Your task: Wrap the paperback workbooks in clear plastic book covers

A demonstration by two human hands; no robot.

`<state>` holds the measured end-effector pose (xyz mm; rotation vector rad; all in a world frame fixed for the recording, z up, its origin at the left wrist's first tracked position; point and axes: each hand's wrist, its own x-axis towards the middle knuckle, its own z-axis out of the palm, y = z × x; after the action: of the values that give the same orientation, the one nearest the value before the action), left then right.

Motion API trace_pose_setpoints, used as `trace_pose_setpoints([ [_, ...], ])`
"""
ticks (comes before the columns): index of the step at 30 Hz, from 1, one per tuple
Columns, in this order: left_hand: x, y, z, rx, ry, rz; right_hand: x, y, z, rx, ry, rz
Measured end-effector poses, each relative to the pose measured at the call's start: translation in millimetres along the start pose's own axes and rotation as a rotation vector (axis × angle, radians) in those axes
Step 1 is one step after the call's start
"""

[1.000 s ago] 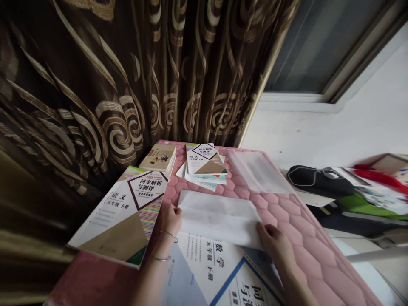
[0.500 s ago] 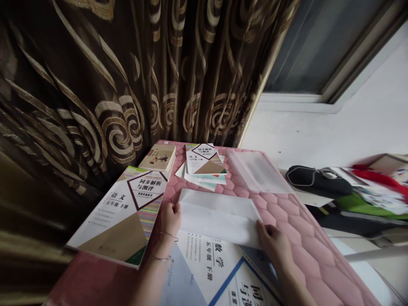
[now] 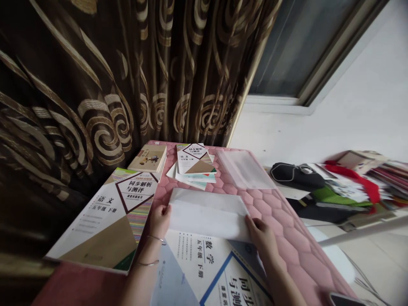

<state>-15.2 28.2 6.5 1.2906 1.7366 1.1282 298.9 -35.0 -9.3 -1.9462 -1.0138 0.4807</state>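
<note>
A smooth white sheet (image 3: 208,214), with a crease or fold line across it, lies over the far end of a maths workbook (image 3: 188,263). My left hand (image 3: 161,219) pinches the sheet's left edge, its thumb on top. At the right edge my right hand (image 3: 263,238) grips the same sheet, fingers partly hidden beneath. The workbook has a white and blue cover and sits turned sideways before me. To the left lies a larger-looking Chinese workbook (image 3: 105,229) with a white and tan cover.
A pink padded table (image 3: 293,238) carries a tan book (image 3: 148,157), a stack of workbooks (image 3: 193,161) and a frosted translucent sheet (image 3: 245,168). A dark curtain (image 3: 178,76) hangs behind. Off to the right are a black pouch (image 3: 295,175) and piled items. A dark device (image 3: 344,298) shows bottom right.
The view has swung right, so everything sits further left. Both hands keep hold of the white sheet in nearly the same place. The dark device has come into view.
</note>
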Motion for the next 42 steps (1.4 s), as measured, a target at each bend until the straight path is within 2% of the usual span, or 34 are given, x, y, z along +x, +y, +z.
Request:
trace_pose_setpoints([
  [6, -3.9, -0.5, 2.3, -0.111, 0.046, 0.084, -3.1, -1.5, 3.1, 0.225, 0.089, -0.037],
  [11, -7.2, 6.1, 2.6, -0.274, 0.071, 0.143, -4.5, -2.0, 4.3, 0.364, 0.096, -0.032],
  [15, -6.3, 1.0, 4.6, -0.305, 0.085, 0.158, -5.9, -5.9, 2.9, 0.441, 0.122, -0.041],
  [20, -5.1, -4.9, 6.5, -0.248, 0.136, 0.190, -5.6, -6.7, 0.6, 0.450, 0.137, -0.070],
  [26, -8.4, 3.2, 6.6, -0.214, 0.184, 0.154, -4.4, -0.5, 1.9, 0.422, 0.138, -0.090],
  [28, -8.7, 3.9, 5.3, -0.283, 0.156, 0.130, -2.7, 5.1, 4.8, 0.439, 0.120, -0.083],
  [32, -6.1, -2.4, 1.8, -0.459, 0.005, 0.119, 2.0, 16.0, 10.7, 0.474, 0.115, -0.032],
  [34, -4.9, -6.2, 1.5, -0.510, -0.023, 0.119, 2.7, 17.0, 11.6, 0.487, 0.131, -0.002],
  [42, -6.1, -0.6, 8.2, -0.488, 0.135, 0.088, -5.3, 6.1, 8.4, 0.568, 0.151, -0.026],
])
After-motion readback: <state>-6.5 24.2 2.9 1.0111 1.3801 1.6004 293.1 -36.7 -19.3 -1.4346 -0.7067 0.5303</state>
